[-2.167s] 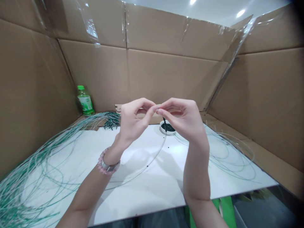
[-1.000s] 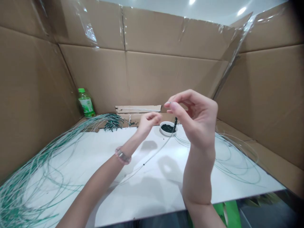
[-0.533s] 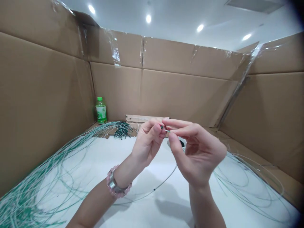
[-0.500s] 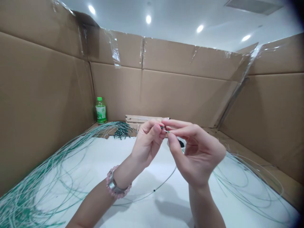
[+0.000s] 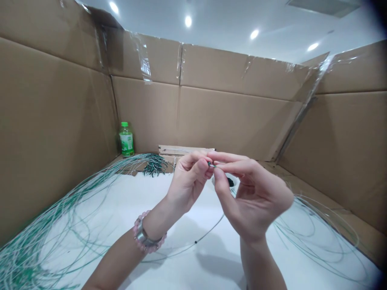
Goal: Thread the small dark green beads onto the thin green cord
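My left hand [image 5: 189,177] is closed in a pinch on a small dark green piece [image 5: 209,163], mostly covered by the fingertips. Just beside it, my right hand [image 5: 250,189] pinches the tip of a thin green-and-white wire [image 5: 213,166] between thumb and fingers. The wire tip meets the small piece; whether it has entered it I cannot tell. Below the hands, a thin wire [image 5: 211,228] curves over the white tabletop, with a small black bead [image 5: 196,242] on it. Behind my right hand, a white bowl [image 5: 215,182] with small black pieces [image 5: 230,182] is partly hidden.
A large bundle of green and white wires [image 5: 60,209] arcs along the left, its dark-tipped ends [image 5: 155,164] at the back. Loose wires [image 5: 320,245] coil at right. A green-capped bottle [image 5: 126,141] stands in the back left corner. Cardboard walls [image 5: 236,121] enclose the white tabletop [image 5: 181,266].
The gap between the wire tip in my right hand and the small piece in my left hand has closed. Both hands keep their pinch; the view has shifted slightly.
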Demonstrator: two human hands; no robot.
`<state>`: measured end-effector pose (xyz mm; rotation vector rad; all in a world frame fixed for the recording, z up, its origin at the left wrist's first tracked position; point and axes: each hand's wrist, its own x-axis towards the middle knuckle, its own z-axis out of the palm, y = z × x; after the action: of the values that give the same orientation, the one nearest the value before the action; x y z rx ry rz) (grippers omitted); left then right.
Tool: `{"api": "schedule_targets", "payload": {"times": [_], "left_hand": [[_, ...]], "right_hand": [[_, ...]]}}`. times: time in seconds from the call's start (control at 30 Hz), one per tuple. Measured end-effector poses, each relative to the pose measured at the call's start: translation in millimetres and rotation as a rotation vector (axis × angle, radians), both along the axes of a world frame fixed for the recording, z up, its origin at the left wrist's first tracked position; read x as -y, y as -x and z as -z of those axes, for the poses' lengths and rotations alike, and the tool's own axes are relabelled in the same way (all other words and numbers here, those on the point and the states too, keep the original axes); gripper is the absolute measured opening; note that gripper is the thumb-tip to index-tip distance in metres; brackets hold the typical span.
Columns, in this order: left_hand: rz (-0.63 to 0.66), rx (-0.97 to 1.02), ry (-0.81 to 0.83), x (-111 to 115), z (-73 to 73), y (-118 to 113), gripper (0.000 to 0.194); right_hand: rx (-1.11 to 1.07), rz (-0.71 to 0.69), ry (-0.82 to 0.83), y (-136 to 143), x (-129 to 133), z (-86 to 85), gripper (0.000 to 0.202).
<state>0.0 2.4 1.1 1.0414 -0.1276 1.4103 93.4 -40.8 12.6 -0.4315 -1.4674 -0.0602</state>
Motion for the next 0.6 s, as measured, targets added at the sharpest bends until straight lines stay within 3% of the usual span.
{"api": "schedule_targets", "payload": {"times": [0.37,0.6], "left_hand": [[0.013,0.022,-0.037,3.3,-2.3,0.1,0.012],[-0.054,0.009,-0.063,2.9,-0.3,-2.5,0.01]], "right_hand": [[-0.032,-0.025,-0.067,0.8,-1.4,1.4,0.029],[-0.012,0.079,-0.114,2.7,-1.8,1.9,0.03]]}}
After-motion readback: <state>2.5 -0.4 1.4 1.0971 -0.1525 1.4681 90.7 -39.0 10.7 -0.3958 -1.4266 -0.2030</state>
